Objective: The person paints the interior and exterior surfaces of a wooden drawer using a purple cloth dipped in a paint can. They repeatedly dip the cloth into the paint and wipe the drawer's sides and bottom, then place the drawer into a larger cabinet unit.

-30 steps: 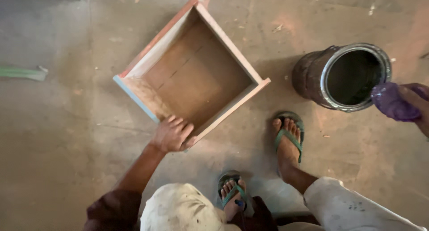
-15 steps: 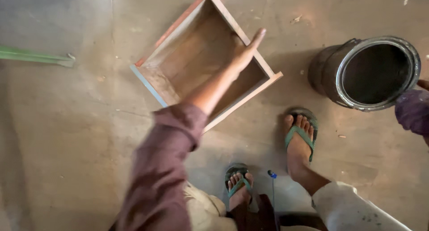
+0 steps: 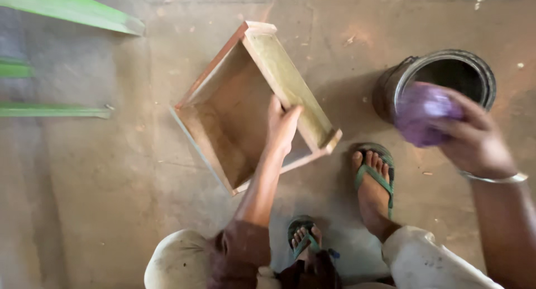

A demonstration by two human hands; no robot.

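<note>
Your left hand (image 3: 282,124) grips the far wall of the square, open-topped wooden box (image 3: 223,127) on the gritty concrete floor (image 3: 111,199) | your right hand (image 3: 466,135) clutches a crumpled purple rag (image 3: 421,113) — over the round metal can (image 3: 446,71) | green boards (image 3: 72,10) lie left.

Maroon sleeve (image 3: 245,247), silver bangle (image 3: 494,179), green flip-flops (image 3: 375,174), pale trousers (image 3: 424,261).

The left hand (image 3: 281,124) reaches forward on a straight, outstretched arm, sleeve bunched near the elbow, fingers curled over in a grasp and thumb spread to the side. The right hand (image 3: 472,138) is raised at the right, fingers wrapped closed, a metal bangle (image 3: 496,178) on its wrist.
</note>
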